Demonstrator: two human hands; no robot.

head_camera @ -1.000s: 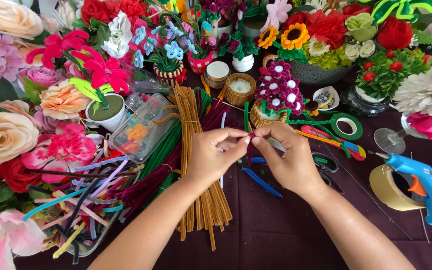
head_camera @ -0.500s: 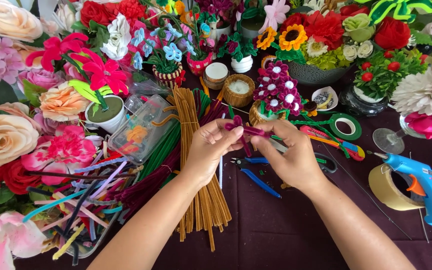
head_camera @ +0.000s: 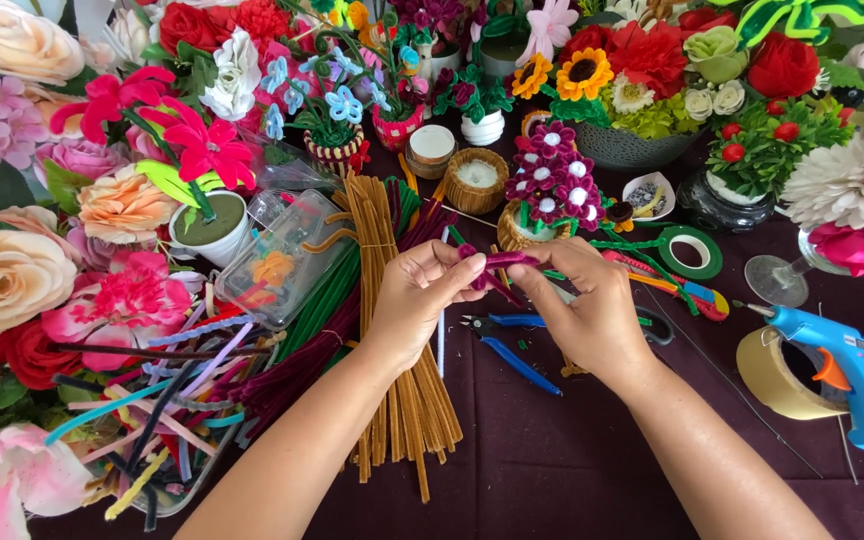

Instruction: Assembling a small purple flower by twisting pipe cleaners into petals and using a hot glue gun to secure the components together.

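My left hand (head_camera: 420,297) and my right hand (head_camera: 584,303) meet above the dark tablecloth, both pinching one maroon pipe cleaner (head_camera: 500,262) that bends between the fingertips. A thin white stem hangs down below my left hand. Under the hands lie blue-handled pliers (head_camera: 504,342) and a long bundle of tan pipe cleaners (head_camera: 390,330).
Handmade flowers crowd the left side and back. A clear plastic box (head_camera: 287,262), a white pot (head_camera: 210,228), a blue glue gun (head_camera: 847,370), a masking tape roll (head_camera: 772,375), green tape (head_camera: 689,250) and a tray of mixed pipe cleaners (head_camera: 142,420) surround the work spot.
Both hands have lifted slightly and shifted; the maroon pipe cleaner is now stretched and bent between the fingertips rather than hidden in them.
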